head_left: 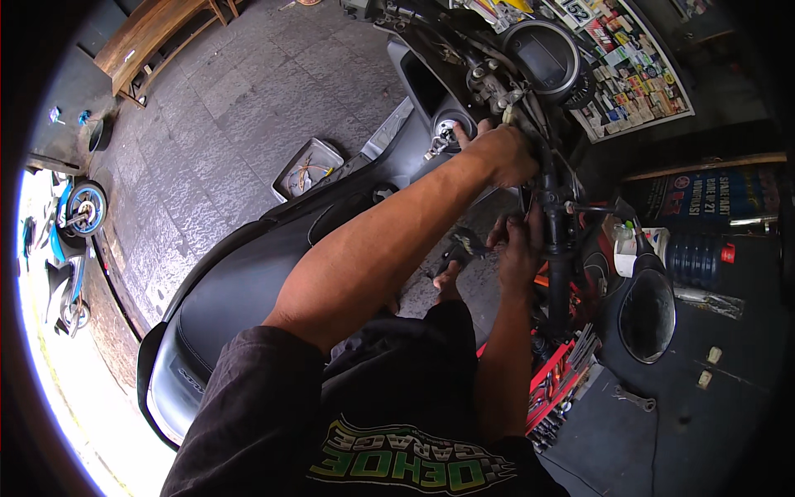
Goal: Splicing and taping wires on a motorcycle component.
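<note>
A scooter stands beside me with its handlebar area stripped open, baring dark tubes, cables and the round instrument cluster (543, 56). My left hand (503, 153) reaches in below the handlebar (495, 98), beside the silver ignition lock (447, 131). Its fingers are bent against the front parts, and whatever they grip is hidden by the hand. Lower and to the right, my right hand (517, 248) is held with curled fingers next to the black handlebar tube (559, 215). What it pinches is too dark to make out. Keys hang at the lock.
A metal tray (310, 170) with loose wires lies on the tiled floor, beyond the black seat (240, 290). A red tool rack (556, 385) and a mirror (648, 315) are at right. A wooden bench (157, 45) stands far left; a blue motorcycle (70, 219) is in the doorway.
</note>
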Demonstrator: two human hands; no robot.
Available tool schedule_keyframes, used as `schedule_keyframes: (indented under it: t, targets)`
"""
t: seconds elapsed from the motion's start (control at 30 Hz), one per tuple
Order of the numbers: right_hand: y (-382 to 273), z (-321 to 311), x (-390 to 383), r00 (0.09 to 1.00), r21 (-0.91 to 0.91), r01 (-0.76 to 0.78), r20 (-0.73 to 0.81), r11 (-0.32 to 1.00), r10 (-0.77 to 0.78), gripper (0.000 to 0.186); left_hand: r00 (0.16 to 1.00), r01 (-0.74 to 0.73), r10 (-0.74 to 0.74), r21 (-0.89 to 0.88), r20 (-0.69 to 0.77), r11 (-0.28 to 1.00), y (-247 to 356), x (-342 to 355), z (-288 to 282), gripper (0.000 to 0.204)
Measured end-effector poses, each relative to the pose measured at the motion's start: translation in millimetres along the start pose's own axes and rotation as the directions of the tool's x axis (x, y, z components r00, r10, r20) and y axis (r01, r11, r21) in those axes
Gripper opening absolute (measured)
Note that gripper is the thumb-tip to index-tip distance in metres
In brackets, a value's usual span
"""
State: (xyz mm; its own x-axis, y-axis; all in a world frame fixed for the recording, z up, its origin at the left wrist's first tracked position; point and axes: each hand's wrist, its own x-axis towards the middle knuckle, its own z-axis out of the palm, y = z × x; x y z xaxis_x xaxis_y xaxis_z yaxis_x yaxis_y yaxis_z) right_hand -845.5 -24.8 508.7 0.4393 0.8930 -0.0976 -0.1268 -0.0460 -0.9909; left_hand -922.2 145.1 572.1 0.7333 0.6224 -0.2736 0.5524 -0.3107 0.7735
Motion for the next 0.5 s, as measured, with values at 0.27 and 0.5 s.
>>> schedule_keyframes:
  t: [0.27,0.5]
  targets:
    - [-1.6,0.6,2.7,0.993,-0.018,0.092,0.075,0.996,-0.091,0.025,0.996,-0.05,0.05,0.0,-0.07,0.999,-13.8,14.9,17.0,0.047]
    - [-1.8,11.0,3.3,0.994,0.061,0.1,-0.04,0.993,-0.098,0.017,0.982,-0.043,0.032,-0.059,-0.185,0.997,-8.6,9.7,22.9,0.045]
